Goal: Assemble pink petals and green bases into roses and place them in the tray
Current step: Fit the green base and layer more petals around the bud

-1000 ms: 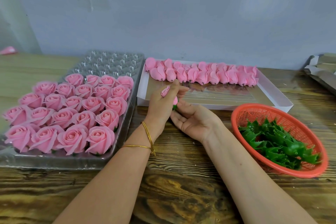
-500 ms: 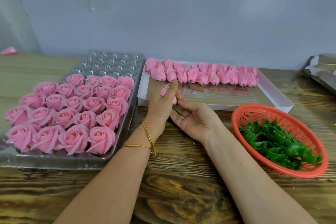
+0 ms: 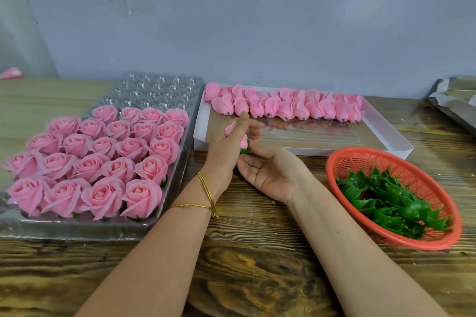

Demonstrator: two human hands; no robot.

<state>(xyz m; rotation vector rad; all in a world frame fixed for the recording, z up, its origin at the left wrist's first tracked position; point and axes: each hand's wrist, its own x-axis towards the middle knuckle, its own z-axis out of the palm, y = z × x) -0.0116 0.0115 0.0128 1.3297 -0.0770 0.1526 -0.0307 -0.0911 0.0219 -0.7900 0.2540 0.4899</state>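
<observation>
Left arm: we reach in over the table (image 3: pixel 257 252), bangles (image 3: pixel 206 195) on the wrist.
Left hand (image 3: pixel 222 149): back toward us, fingers curled round a bud (image 3: pixel 230 128), gripping it.
Right hand (image 3: pixel 273 175): palm up just right of the left, fingers loosely curled, thumb tip at the green base (image 3: pixel 245 148) under the bud. We cannot tell whether it pinches.
Basket (image 3: pixel 371 150): right of our right hand, holding loose bases (image 3: pixel 386 201).
Tray (image 3: pixel 159 87): left of our left hand, roses (image 3: pixel 103 162) in the near rows.
Box (image 3: pixel 322 151): just beyond both hands, petals (image 3: pixel 283 107) along its far side.
</observation>
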